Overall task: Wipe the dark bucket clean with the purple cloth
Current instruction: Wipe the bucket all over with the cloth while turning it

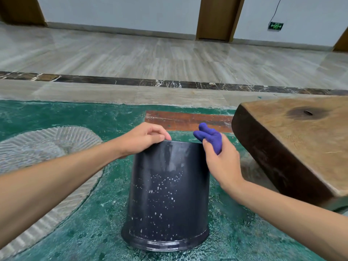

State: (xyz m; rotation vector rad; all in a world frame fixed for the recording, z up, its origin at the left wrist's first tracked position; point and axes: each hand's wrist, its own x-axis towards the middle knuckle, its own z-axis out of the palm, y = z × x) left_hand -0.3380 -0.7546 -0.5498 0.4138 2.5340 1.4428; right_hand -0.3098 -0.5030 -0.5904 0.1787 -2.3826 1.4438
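Note:
The dark bucket [167, 194] stands upside down on the green carpet, its rim on the floor and its base on top. White specks dot its near side. My left hand [143, 138] rests on the left edge of the upturned base, with curled fingers touching that edge. My right hand [222, 161] grips the bunched purple cloth [210, 136] at the bucket's upper right edge; part of the cloth sticks out above my fingers.
A thick wooden slab [293, 144] lies close to the right of the bucket. A red-brown patch [188, 120] of carpet is behind it and a grey patterned patch [43, 146] to the left. Tiled floor [169, 53] stretches beyond.

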